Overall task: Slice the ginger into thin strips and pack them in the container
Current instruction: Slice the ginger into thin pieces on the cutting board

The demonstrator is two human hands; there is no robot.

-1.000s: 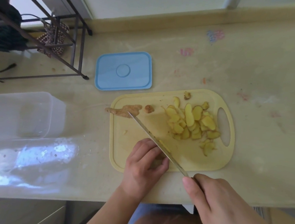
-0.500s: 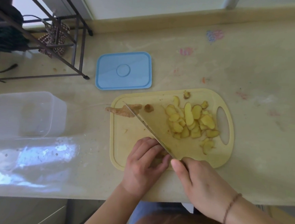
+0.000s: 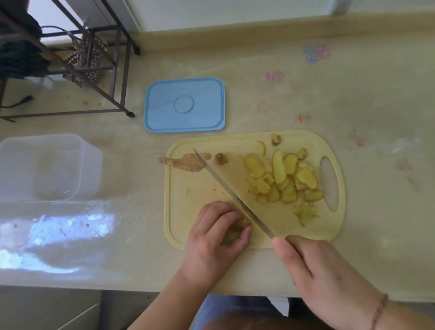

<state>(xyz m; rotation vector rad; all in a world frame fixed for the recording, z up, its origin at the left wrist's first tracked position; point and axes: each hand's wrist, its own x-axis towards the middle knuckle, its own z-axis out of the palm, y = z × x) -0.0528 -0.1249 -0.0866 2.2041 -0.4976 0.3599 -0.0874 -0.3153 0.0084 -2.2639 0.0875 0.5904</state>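
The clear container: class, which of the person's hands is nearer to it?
Left. The left hand sits between the clear container and the right hand, which grips the knife farther right.

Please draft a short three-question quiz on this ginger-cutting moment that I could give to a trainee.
1. True or false: the clear container already holds ginger slices.
2. Which hand grips the knife? A) left hand B) right hand C) neither
3. Fill in: the blue lid lies on the counter, beyond the far edge of the yellow ____.

Key
1. False: the container looks empty, and the slices are piled on the cutting board, near its handle hole.
2. B: the right hand holds the knife, while the left hand steadies a ginger piece beside the blade.
3. Cutting board.
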